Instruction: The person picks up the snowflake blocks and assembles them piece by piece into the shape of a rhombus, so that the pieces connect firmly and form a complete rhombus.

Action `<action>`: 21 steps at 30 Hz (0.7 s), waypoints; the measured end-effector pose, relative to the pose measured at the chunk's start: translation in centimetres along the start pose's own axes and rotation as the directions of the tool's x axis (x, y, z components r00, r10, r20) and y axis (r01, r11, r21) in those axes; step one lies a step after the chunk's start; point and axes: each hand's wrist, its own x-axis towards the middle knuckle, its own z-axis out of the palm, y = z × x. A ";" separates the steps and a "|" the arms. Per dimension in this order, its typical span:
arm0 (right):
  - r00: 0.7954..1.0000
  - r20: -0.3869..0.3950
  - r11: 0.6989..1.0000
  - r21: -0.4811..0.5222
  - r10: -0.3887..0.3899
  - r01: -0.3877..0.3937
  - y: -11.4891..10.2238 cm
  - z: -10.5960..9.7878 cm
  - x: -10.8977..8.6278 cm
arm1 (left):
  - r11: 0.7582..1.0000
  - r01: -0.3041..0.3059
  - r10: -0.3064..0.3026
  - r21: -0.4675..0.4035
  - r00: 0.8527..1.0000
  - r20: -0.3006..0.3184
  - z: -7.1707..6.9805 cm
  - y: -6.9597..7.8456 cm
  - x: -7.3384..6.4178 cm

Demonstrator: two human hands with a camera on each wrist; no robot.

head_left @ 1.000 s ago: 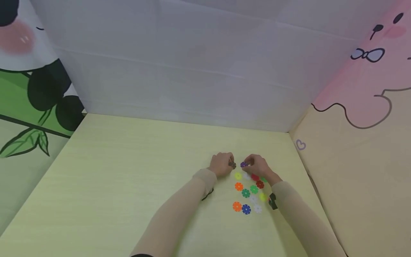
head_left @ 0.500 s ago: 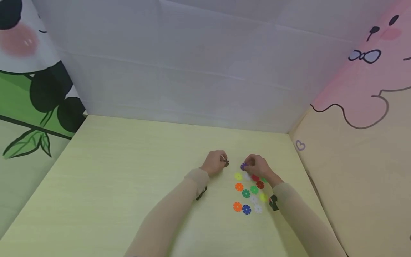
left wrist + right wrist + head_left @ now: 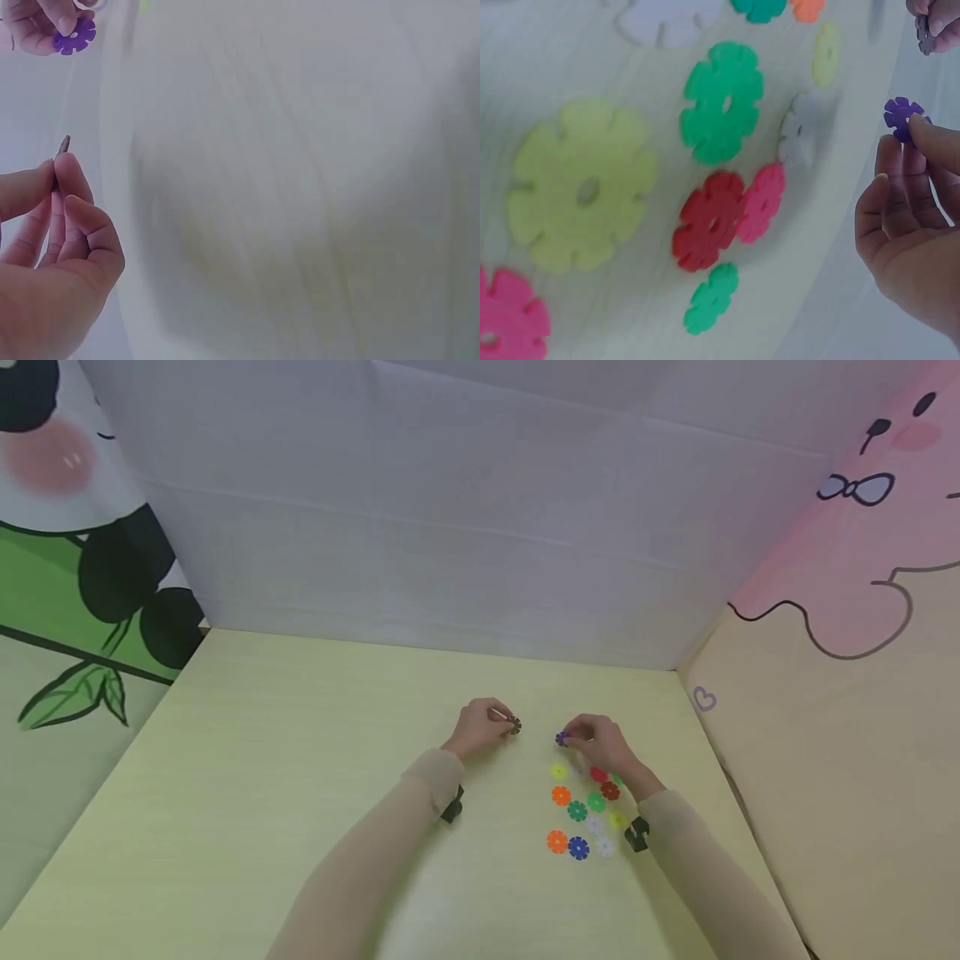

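Note:
My left hand [image 3: 477, 727] pinches a brown notched disc [image 3: 514, 725], one of the flower-shaped linking pieces, between thumb and fingertips. In the left wrist view the brown disc [image 3: 65, 143] is turned edge-on. My right hand [image 3: 602, 745] pinches a purple notched disc [image 3: 562, 739] by its edge; its centre hole and slots show in the right wrist view, where the purple disc [image 3: 901, 116] faces the camera. A gap separates the two discs. Both hands are above the far right part of the table [image 3: 300, 777].
Several loose discs lie on the table below my right hand, among them an orange disc [image 3: 557, 842], a blue disc [image 3: 578, 847], a yellow disc [image 3: 583, 185] and a dark red disc [image 3: 709, 221]. A pale wall [image 3: 420, 527] stands behind; a printed wall [image 3: 840, 693] bounds the right side.
My left hand has moved left and slightly away from me with the brown disc, widening the gap to the purple one. My right hand has shifted only a little. The loose discs stay put.

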 end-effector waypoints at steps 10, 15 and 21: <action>0.997 -0.063 0.995 0.084 -0.040 0.045 -2.2 0.7 0.1 | 0.998 0.018 -0.019 -0.058 1.000 -0.022 -1.5 0.7 -0.7; 0.995 -0.065 0.990 0.117 -0.077 0.084 -3.5 1.3 0.1 | 0.995 0.026 -0.031 -0.092 0.998 -0.052 -2.2 1.0 -1.5; 0.987 -0.092 0.982 0.130 -0.128 0.139 -4.4 1.6 0.0 | 0.983 0.016 -0.028 -0.182 0.997 -0.066 -2.9 1.8 -2.7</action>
